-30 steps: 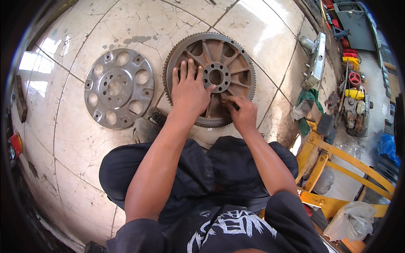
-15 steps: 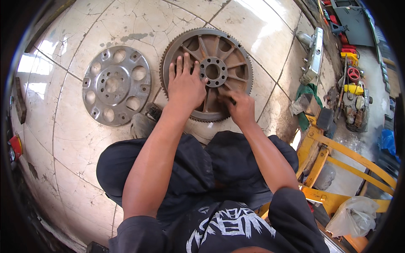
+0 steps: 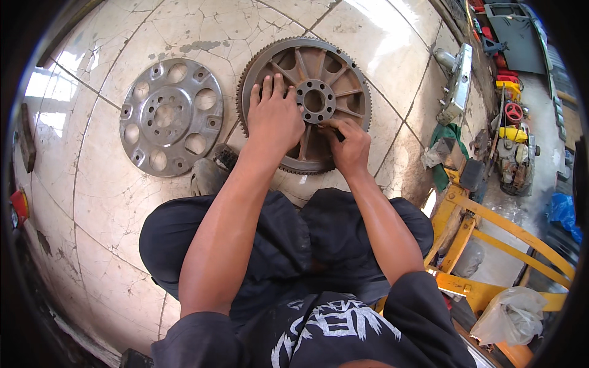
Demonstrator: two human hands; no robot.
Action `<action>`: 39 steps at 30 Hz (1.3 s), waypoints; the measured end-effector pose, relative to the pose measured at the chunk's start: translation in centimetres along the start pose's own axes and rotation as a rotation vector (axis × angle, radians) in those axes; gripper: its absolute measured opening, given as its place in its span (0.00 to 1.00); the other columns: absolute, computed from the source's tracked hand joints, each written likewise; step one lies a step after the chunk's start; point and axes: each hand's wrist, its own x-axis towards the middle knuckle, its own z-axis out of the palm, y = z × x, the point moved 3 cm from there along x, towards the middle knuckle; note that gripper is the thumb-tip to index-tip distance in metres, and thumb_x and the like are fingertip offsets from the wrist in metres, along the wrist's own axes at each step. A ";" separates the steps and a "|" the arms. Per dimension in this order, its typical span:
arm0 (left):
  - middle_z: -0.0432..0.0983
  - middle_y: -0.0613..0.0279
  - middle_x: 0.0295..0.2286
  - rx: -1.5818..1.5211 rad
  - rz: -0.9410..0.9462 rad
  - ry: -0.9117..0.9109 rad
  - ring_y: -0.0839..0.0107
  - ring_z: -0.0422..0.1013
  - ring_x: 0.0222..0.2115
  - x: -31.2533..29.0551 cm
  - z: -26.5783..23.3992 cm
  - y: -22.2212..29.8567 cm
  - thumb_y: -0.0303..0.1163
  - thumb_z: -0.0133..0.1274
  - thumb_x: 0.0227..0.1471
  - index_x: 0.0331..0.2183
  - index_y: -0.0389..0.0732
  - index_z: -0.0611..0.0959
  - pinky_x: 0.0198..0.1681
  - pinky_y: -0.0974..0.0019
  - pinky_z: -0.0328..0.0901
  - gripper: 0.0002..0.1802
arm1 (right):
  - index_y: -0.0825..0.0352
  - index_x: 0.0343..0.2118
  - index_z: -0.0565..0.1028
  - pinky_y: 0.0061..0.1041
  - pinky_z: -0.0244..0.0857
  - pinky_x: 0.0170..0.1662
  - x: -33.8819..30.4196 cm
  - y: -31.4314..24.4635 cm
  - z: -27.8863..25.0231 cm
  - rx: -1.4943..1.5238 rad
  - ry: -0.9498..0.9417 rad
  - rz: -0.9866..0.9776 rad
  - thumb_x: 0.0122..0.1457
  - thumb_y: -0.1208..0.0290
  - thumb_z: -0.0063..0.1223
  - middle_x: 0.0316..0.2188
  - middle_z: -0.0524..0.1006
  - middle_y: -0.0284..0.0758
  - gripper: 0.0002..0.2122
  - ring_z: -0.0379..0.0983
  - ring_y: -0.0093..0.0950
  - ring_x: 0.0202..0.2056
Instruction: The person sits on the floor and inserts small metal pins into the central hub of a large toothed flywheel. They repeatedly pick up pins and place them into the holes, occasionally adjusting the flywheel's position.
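A toothed flywheel [image 3: 334, 62] with rusty ribs and a ring of holes around its hub lies on the tiled floor in front of me. My left hand [image 3: 276, 119] rests flat on its left side, fingers spread, thumb beside the hub. Just below the hub, my right hand [image 3: 350, 144] has its fingers pinched together over the ribbed face. Whatever sits between those fingertips, if anything, is too small to make out. To the left lies a round silver metal plate [image 3: 195, 122] with large and small holes, apart from the flywheel.
A shoe [image 3: 205, 176] shows between the plate and my knee. On the right stand a yellow metal frame [image 3: 457, 245], a whitish plastic bag [image 3: 512, 314], a silver metal part [image 3: 455, 86] and a greasy machine with yellow parts [image 3: 515, 153]. A dark bar [image 3: 26, 138] lies far left.
My right hand has shifted slightly up toward the hub, fingers still pinched. The left hand stays spread on the flywheel. The view has moved a little.
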 end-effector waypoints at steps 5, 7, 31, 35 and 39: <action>0.66 0.43 0.64 -0.111 -0.039 0.060 0.48 0.59 0.68 0.7 -1.2 0.1 0.43 0.53 0.63 0.58 0.39 0.80 0.72 0.47 0.50 0.27 | 0.64 0.37 0.86 0.38 0.74 0.40 -0.2 -1.4 0.2 -0.041 -0.068 0.017 0.52 0.77 0.66 0.34 0.83 0.41 0.09 0.81 0.43 0.37; 0.67 0.43 0.64 -0.104 -0.031 0.058 0.49 0.59 0.68 0.4 -1.0 0.0 0.43 0.54 0.63 0.57 0.38 0.81 0.72 0.47 0.49 0.27 | 0.63 0.36 0.86 0.40 0.73 0.40 -0.7 -1.6 0.6 -0.055 -0.057 0.004 0.51 0.77 0.66 0.34 0.82 0.41 0.09 0.80 0.44 0.37; 0.63 0.45 0.67 -0.011 -0.029 -0.020 0.50 0.56 0.70 0.4 -0.8 -0.1 0.44 0.54 0.62 0.57 0.40 0.81 0.73 0.48 0.48 0.26 | 0.67 0.38 0.84 0.42 0.72 0.43 -2.5 -0.8 1.5 -0.049 -0.086 -0.064 0.52 0.79 0.64 0.35 0.80 0.42 0.10 0.79 0.46 0.39; 0.62 0.45 0.67 -0.007 -0.027 -0.032 0.50 0.55 0.70 0.4 -0.9 -0.1 0.44 0.55 0.63 0.58 0.41 0.81 0.73 0.48 0.47 0.27 | 0.67 0.38 0.84 0.42 0.72 0.43 -1.3 -0.8 1.2 -0.070 -0.071 -0.060 0.52 0.77 0.66 0.35 0.80 0.42 0.10 0.79 0.46 0.39; 0.62 0.45 0.67 -0.006 -0.015 -0.005 0.50 0.55 0.70 0.2 -0.6 -0.2 0.44 0.55 0.62 0.58 0.40 0.80 0.74 0.48 0.47 0.27 | 0.66 0.38 0.84 0.42 0.72 0.44 -1.4 -0.6 1.9 -0.075 -0.022 -0.045 0.51 0.77 0.66 0.35 0.80 0.41 0.10 0.79 0.45 0.39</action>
